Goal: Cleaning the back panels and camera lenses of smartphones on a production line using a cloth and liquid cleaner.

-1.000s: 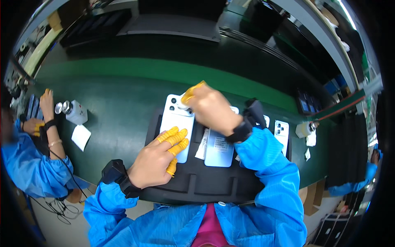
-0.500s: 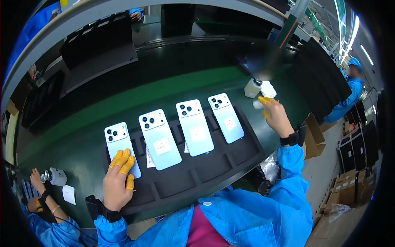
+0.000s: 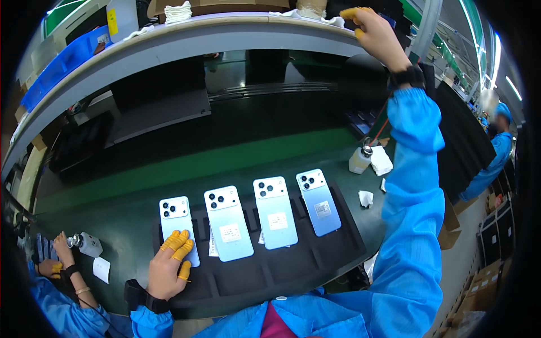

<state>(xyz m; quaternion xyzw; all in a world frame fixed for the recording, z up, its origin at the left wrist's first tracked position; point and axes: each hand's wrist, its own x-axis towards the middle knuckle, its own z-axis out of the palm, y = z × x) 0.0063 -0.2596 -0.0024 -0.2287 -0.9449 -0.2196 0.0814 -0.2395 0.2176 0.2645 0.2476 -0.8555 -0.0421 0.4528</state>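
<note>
Four light-blue smartphones lie camera side up in a row on a black foam tray. My left hand, with yellow finger cots, rests on the lower part of the leftmost smartphone, its fingers laid along the back. The other three, the second smartphone, the third smartphone and the rightmost smartphone, bear white labels. My right hand is raised to the shelf at the back, fingers stretched out and apart, close to a white cloth. Nothing shows in its fingers.
Right of the tray are a crumpled white wipe, a dispenser bottle and folded white cloths. The shelf carries a cloth stack and a blue bin. A co-worker's hands are at the left.
My right hand has let go of the white wipe on the table and risen to the shelf. My left hand stays on the leftmost smartphone. The view has tilted up.
</note>
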